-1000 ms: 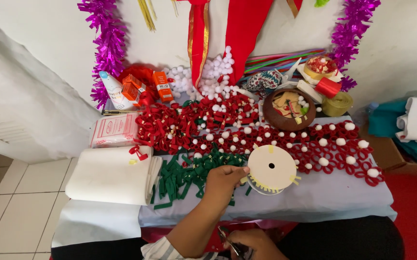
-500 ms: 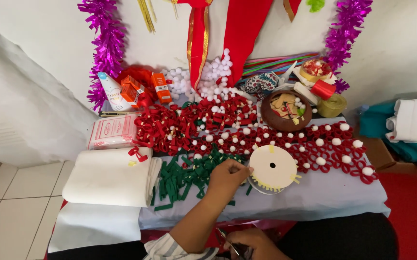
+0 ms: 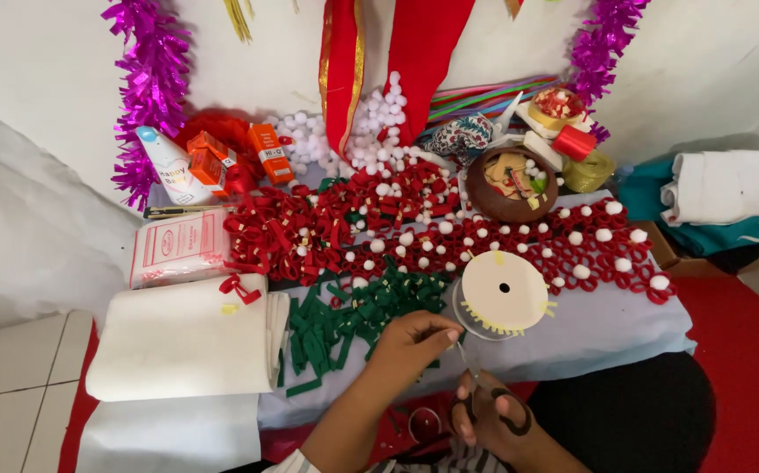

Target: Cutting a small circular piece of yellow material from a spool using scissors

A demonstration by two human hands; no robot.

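I see the right hand at lower centre with its grip closed around scissors; the left hand pinches something too small to tell, just beside green felt pieces and a ribbon spool on the counter.

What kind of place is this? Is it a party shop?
More likely a home craft table for making decorations. It holds heaps of red ribbon loops, white pompoms and glue bottles, with purple tinsel on the wall.
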